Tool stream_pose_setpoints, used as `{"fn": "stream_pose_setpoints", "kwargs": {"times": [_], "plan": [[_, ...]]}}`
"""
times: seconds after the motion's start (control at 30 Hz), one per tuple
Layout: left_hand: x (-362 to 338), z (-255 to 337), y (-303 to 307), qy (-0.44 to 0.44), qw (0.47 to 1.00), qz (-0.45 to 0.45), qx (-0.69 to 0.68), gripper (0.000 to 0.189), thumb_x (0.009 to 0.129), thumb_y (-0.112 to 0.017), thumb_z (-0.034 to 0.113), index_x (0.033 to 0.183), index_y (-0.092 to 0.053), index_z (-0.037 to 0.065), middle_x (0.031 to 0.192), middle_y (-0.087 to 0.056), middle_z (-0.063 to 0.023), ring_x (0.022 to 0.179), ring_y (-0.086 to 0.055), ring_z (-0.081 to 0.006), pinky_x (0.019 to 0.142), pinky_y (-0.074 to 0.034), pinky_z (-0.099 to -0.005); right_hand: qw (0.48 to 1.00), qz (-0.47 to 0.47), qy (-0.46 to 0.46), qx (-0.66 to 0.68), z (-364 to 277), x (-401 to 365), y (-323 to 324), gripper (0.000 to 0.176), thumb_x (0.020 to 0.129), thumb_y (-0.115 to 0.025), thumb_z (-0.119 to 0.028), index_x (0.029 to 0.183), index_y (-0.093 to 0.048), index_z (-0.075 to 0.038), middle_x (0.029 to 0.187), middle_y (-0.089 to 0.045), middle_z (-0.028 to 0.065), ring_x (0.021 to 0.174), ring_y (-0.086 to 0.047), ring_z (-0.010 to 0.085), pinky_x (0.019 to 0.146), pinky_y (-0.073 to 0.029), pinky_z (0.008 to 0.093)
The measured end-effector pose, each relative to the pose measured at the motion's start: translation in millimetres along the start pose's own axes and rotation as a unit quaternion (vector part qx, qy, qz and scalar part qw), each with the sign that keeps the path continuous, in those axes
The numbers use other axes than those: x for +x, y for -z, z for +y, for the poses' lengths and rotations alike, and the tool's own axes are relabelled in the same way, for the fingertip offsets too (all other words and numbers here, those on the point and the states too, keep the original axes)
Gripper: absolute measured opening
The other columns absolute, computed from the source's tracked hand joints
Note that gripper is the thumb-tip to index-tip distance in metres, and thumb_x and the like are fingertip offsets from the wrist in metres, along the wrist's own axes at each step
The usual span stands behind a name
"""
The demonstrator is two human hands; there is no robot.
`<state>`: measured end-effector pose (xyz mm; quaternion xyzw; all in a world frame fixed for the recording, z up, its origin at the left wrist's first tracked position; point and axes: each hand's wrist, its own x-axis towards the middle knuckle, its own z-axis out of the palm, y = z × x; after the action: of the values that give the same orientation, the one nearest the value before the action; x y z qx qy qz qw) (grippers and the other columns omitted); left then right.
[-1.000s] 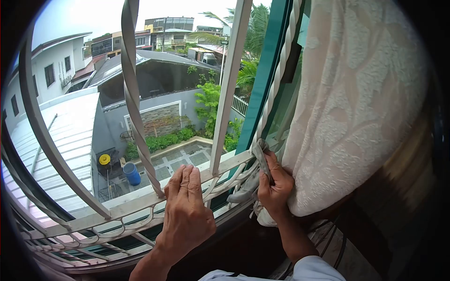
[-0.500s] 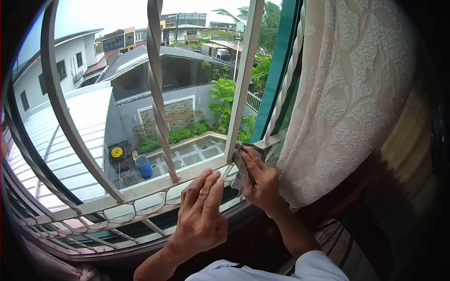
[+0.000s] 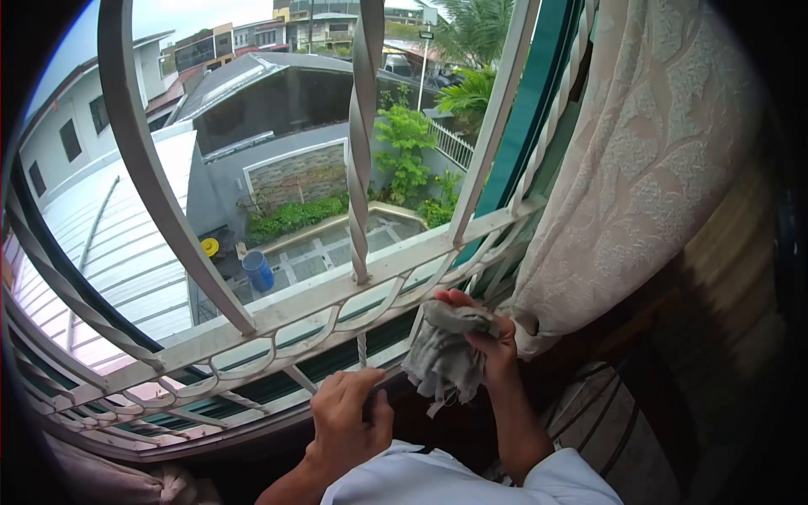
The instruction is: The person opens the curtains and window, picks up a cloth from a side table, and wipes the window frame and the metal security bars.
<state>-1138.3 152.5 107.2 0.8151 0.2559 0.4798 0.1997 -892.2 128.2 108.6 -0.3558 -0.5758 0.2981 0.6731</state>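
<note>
A crumpled grey cloth (image 3: 446, 352) with frayed lower edges is in my right hand (image 3: 498, 341), whose fingers are wrapped round its top and side. The cloth hangs just below the white window grille (image 3: 396, 268), apart from the upper rail. To its left is my left hand (image 3: 349, 412), with the fingers bent and the thumb apart from them, nothing visible between them. It is close to the lower part of the grille. A twisted bar (image 3: 360, 143) rises from the rail above my hands.
A patterned pale curtain (image 3: 631, 177) hangs at the right, and a gathered one (image 3: 160, 484) lies at the lower left. Beyond the grille are a blue barrel (image 3: 257, 271), plants and a metal roof (image 3: 126, 252). Curved dark bars (image 3: 593, 404) stand at the lower right.
My right hand has come down off the grille corner with the cloth, which now hangs looser. My left hand has lowered and its fingers have bent. The view has shifted.
</note>
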Motion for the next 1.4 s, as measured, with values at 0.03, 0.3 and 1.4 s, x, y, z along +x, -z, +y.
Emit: {"fn": "stream_pose_setpoints", "kwargs": {"times": [0.03,0.3,1.4], "plan": [[-7,0,-10,0.074,0.996,0.005,-0.051,0.031,0.080,-0.072,0.002,0.110,-0.066,-0.001,0.097,-0.073,-0.0172,0.081,-0.072,-0.0322,0.069,-0.054,-0.0388,0.945,0.097,-0.148,0.276,6,-16,-7,0.051,0.099,-0.064,-0.020,0.144,-0.052,0.002,0.139,-0.062,0.0189,0.119,-0.066,0.0275,0.105,-0.052,0.0429],[-58,-45,-10,0.258,0.944,-0.083,-0.186,0.017,0.088,-0.073,0.001,0.105,-0.068,-0.003,0.074,-0.069,-0.0100,0.064,-0.062,-0.0124,0.060,-0.048,-0.0265,0.922,0.111,-0.222,0.299,29,-77,-44,0.077,0.103,-0.046,-0.056,0.162,-0.023,-0.011,0.157,-0.041,0.0128,0.139,-0.048,0.0281,0.116,-0.039,0.0477],[-60,-17,29,0.236,0.971,0.033,0.033,0.012,0.107,-0.050,0.009,0.097,-0.051,0.003,0.072,-0.045,-0.0002,0.063,-0.040,-0.0081,0.056,-0.036,-0.0263,0.938,-0.005,-0.346,0.017,42,-210,85,0.034,0.099,-0.069,-0.032,0.080,-0.071,-0.003,0.071,-0.064,-0.0059,0.069,-0.054,0.0033,0.068,-0.044,0.0213]]}}
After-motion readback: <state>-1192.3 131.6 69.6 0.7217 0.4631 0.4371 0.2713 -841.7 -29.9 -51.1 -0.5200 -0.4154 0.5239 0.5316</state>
